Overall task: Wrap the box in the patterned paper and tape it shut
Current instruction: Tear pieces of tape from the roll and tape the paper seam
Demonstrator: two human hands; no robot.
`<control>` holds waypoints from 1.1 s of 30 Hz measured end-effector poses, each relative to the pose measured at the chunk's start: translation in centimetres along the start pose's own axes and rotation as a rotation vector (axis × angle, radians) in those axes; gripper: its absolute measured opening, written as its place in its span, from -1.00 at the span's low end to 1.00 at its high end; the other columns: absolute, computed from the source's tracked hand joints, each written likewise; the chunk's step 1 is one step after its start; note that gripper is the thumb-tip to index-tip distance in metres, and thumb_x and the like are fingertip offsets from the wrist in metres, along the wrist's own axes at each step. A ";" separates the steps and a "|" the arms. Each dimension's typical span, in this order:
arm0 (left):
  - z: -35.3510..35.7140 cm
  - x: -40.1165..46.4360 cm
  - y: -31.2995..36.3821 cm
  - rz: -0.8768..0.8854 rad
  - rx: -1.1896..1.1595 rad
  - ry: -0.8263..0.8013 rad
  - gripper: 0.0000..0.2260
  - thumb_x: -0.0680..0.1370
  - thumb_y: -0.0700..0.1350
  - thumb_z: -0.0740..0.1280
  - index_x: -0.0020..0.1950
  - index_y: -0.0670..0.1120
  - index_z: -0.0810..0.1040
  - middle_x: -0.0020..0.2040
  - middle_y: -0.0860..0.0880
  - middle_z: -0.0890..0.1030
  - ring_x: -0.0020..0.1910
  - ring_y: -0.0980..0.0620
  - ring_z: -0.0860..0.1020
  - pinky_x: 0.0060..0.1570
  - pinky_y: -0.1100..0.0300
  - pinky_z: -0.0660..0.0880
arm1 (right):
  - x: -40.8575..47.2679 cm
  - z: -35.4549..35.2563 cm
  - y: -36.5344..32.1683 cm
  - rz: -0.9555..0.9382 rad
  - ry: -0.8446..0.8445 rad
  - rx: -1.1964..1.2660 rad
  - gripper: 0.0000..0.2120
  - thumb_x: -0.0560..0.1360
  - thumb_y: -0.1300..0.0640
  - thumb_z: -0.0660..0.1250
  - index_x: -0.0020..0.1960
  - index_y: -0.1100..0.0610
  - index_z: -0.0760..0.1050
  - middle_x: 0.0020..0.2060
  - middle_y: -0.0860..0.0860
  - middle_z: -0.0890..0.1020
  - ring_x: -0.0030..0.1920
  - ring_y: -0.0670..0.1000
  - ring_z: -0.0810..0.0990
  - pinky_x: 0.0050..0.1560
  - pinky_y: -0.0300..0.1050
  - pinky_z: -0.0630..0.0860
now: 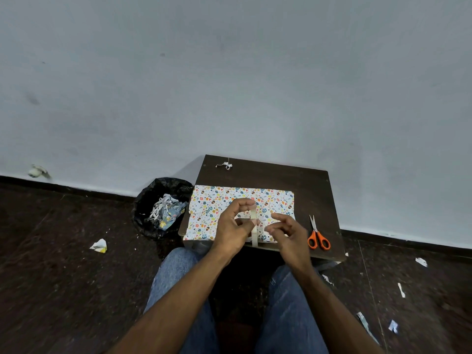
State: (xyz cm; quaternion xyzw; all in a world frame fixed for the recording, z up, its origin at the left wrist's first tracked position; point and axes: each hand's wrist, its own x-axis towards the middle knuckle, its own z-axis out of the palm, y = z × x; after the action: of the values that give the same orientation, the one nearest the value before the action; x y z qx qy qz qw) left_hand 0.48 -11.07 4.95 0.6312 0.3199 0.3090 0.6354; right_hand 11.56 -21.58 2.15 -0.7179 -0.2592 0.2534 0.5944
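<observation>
My left hand [233, 226] pinches the tape strip [254, 229], right hand [290, 232] loose beside it: tape may curl, stick crooked on the patterned paper [217, 203] beneath.

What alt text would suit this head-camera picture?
A person's left hand pinches a strip of tape above patterned paper on a small dark table; the right hand hovers beside it. Orange scissors lie to the right.

Left hand [233, 226] is pinching a strip of tape [254, 229] over the patterned paper [217, 208] on a small dark table [306, 190]. Right hand [288, 229] hovers just beside it, fingers loose. Orange scissors [318, 237] sit to the right.
</observation>
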 end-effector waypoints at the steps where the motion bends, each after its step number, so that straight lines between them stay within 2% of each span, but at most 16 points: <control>1: 0.0 -0.1 0.2 -0.003 -0.010 -0.002 -0.63 0.48 -0.48 0.34 0.13 -0.08 0.54 0.11 -0.09 0.60 -0.18 0.15 0.64 -0.08 0.22 0.61 | 0.6 -0.8 0.5 0.022 0.057 -0.069 -0.75 0.48 0.40 0.36 0.06 0.11 0.61 -0.23 0.08 0.70 -0.11 0.06 0.68 -0.07 -0.15 0.56; 4: -0.2 -0.3 0.5 -0.008 -0.013 -0.006 -0.62 0.51 -0.48 0.31 0.09 0.00 0.54 0.09 -0.05 0.57 -0.19 0.11 0.68 -0.09 0.24 0.59 | 2.4 -4.2 2.1 0.141 0.186 -0.500 -0.86 0.49 0.24 0.36 -0.02 0.07 0.65 -0.14 0.04 0.70 -0.10 0.08 0.65 -0.10 -0.12 0.50; 6: -0.4 -0.2 0.5 -0.008 -0.001 -0.003 -0.61 0.51 -0.45 0.31 0.06 0.06 0.54 0.09 -0.04 0.56 -0.15 0.05 0.67 -0.06 0.18 0.58 | 3.1 -6.6 3.1 0.233 0.224 -0.741 -0.92 0.46 0.13 0.34 -0.10 0.04 0.62 -0.12 0.04 0.68 -0.13 0.09 0.61 -0.12 -0.10 0.48; 9: -0.4 0.0 0.2 0.000 0.038 0.015 -0.59 0.49 -0.40 0.37 0.04 0.14 0.56 0.07 -0.04 0.54 -0.14 -0.05 0.58 0.00 -0.03 0.59 | 3.3 -8.9 4.3 0.350 0.201 -0.937 -0.77 0.43 -0.06 0.36 -0.06 0.09 0.57 -0.01 0.11 0.55 -0.07 0.19 0.59 -0.08 -0.01 0.50; 11: -0.4 0.0 0.2 -0.001 0.040 0.014 -0.59 0.48 -0.39 0.39 0.03 0.15 0.57 0.05 -0.02 0.53 -0.16 -0.07 0.53 -0.03 -0.04 0.59 | 3.3 -9.5 4.7 0.411 0.157 -1.007 -0.65 0.44 -0.14 0.38 0.03 0.12 0.52 0.08 0.13 0.48 0.02 0.23 0.58 -0.07 0.00 0.43; 14: -0.4 0.1 0.3 -0.003 0.028 0.007 -0.61 0.48 -0.39 0.41 0.03 0.12 0.56 0.01 -0.02 0.50 -0.19 -0.01 0.51 -0.20 0.26 0.53 | 3.6 -9.7 4.6 0.465 0.134 -1.021 -0.57 0.45 -0.17 0.40 0.10 0.17 0.51 0.15 0.16 0.48 0.08 0.25 0.57 -0.08 0.00 0.39; 16: -0.4 0.1 0.4 -0.009 0.021 0.003 -0.62 0.48 -0.41 0.40 0.03 0.08 0.56 -0.03 -0.02 0.48 -0.24 0.02 0.47 -0.23 0.33 0.48 | 3.9 -9.5 3.8 0.482 0.122 -1.011 -0.62 0.42 -0.14 0.43 -0.03 0.18 0.53 0.05 0.16 0.54 -0.04 0.22 0.58 -0.11 -0.03 0.43; 18: -0.3 0.0 0.6 -0.011 0.015 -0.009 -0.63 0.48 -0.42 0.39 0.04 0.05 0.56 -0.06 -0.03 0.47 -0.29 0.06 0.45 -0.23 0.28 0.48 | 4.2 -9.5 3.1 0.525 0.106 -0.965 -0.66 0.38 -0.11 0.47 -0.18 0.15 0.46 -0.17 0.10 0.55 -0.17 0.16 0.54 -0.17 -0.08 0.44; 19: -0.3 0.0 0.7 -0.009 0.021 -0.015 -0.63 0.48 -0.43 0.37 0.05 0.04 0.56 -0.06 -0.04 0.47 -0.32 0.10 0.48 -0.21 0.23 0.49 | 4.3 -9.6 2.8 0.554 0.095 -0.943 -0.65 0.35 -0.11 0.48 -0.20 0.14 0.46 -0.22 0.08 0.54 -0.21 0.13 0.54 -0.21 -0.11 0.43; 21: -0.4 0.0 0.8 -0.003 0.037 -0.020 -0.64 0.50 -0.44 0.33 0.05 0.03 0.55 -0.06 -0.08 0.47 -0.32 0.16 0.60 -0.14 0.08 0.50 | 4.7 -9.6 2.3 0.618 0.095 -0.829 -0.64 0.34 -0.08 0.50 -0.15 0.19 0.50 -0.21 0.11 0.57 -0.29 0.08 0.55 -0.33 -0.18 0.42; 23: -0.5 0.0 0.8 0.003 0.038 -0.016 -0.64 0.52 -0.44 0.30 0.04 0.03 0.55 -0.07 -0.09 0.48 -0.24 0.08 0.68 -0.10 -0.03 0.52 | 5.1 -9.5 2.1 0.662 0.135 -0.556 -0.69 0.37 0.01 0.52 -0.18 0.25 0.55 -0.20 0.15 0.62 -0.33 0.07 0.56 -0.42 -0.20 0.45; 25: -0.6 0.1 0.8 0.009 0.044 -0.010 -0.66 0.53 -0.44 0.29 0.05 0.02 0.55 -0.08 -0.09 0.49 -0.22 0.06 0.69 -0.05 -0.15 0.55 | 5.3 -9.3 1.6 0.650 0.140 -0.278 -0.78 0.44 0.17 0.48 -0.27 0.27 0.53 -0.28 0.16 0.58 -0.36 0.07 0.52 -0.46 -0.20 0.47; 27: -0.7 0.2 0.8 0.019 0.048 -0.010 -0.69 0.54 -0.43 0.29 0.06 -0.02 0.55 -0.11 -0.07 0.49 -0.24 0.10 0.68 -0.01 -0.20 0.57 | 5.4 -9.3 0.8 0.605 0.050 -0.170 -0.83 0.50 0.28 0.40 -0.26 0.27 0.51 -0.29 0.18 0.54 -0.32 0.09 0.53 -0.38 -0.09 0.56; 29: -0.7 0.3 0.6 0.024 0.053 -0.007 -0.71 0.55 -0.43 0.29 0.06 -0.05 0.55 -0.15 -0.03 0.50 -0.25 0.10 0.67 -0.03 -0.24 0.58 | 5.5 -9.5 -0.4 0.521 -0.105 -0.180 -0.92 0.53 0.29 0.37 -0.14 0.28 0.54 -0.20 0.20 0.58 -0.25 0.10 0.58 -0.27 -0.01 0.62; 31: -0.7 0.4 0.4 0.025 0.066 0.002 -0.71 0.54 -0.41 0.30 0.06 -0.04 0.57 -0.18 0.01 0.53 -0.23 0.03 0.68 -0.06 -0.28 0.57 | 5.6 -9.4 -1.6 0.375 -0.274 -0.292 -0.91 0.54 0.24 0.40 -0.10 0.27 0.58 -0.19 0.12 0.64 -0.23 0.00 0.59 -0.29 -0.15 0.58; 33: -0.8 0.4 0.5 0.029 0.082 0.004 -0.69 0.54 -0.40 0.30 0.04 0.02 0.58 -0.19 0.06 0.54 -0.21 -0.11 0.68 -0.08 -0.26 0.57 | 5.7 -9.0 -2.9 0.220 -0.454 -0.477 -0.84 0.50 0.13 0.46 -0.21 0.17 0.59 -0.34 -0.06 0.64 -0.32 -0.15 0.54 -0.31 -0.25 0.47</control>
State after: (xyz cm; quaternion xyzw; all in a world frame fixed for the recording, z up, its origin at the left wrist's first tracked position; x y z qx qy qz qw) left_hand 0.13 -10.29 5.42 0.6605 0.3245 0.3062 0.6039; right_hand 21.64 -23.79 6.14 -0.7855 -0.3577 0.4016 0.3063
